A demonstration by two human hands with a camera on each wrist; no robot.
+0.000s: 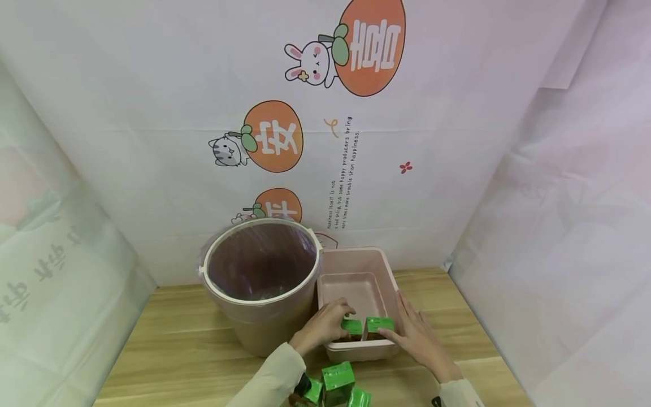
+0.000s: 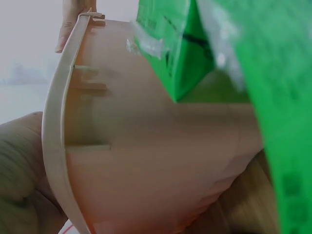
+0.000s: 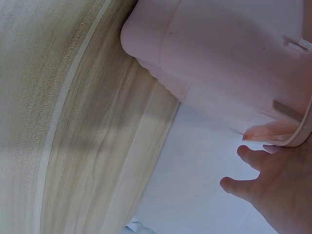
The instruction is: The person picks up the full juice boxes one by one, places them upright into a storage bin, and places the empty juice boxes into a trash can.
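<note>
A pale pink plastic bin (image 1: 351, 261) stands on the wooden table, with two small green-topped boxes inside along its near wall. My left hand (image 1: 325, 327) reaches over the near-left rim, its fingers and thumb bent around the left box (image 1: 353, 326). In the left wrist view, the bin's rim (image 2: 54, 112) hides part of that hand. My right hand (image 1: 421, 342) lies over the bin's right rim, fingers stretched along the outside. Its thumb reaches inward to the right box (image 1: 378, 324). The right wrist view has these fingers (image 3: 243, 189) straight and spread beyond the rim.
A tall round bucket (image 1: 254, 316) with a clear plastic liner stands against the bin's left side. Several loose green boxes (image 1: 338, 377) lie at the table's near edge, below my left forearm. Printed white cloth (image 1: 432, 113) encloses the wooden table (image 1: 168, 333) at back and sides.
</note>
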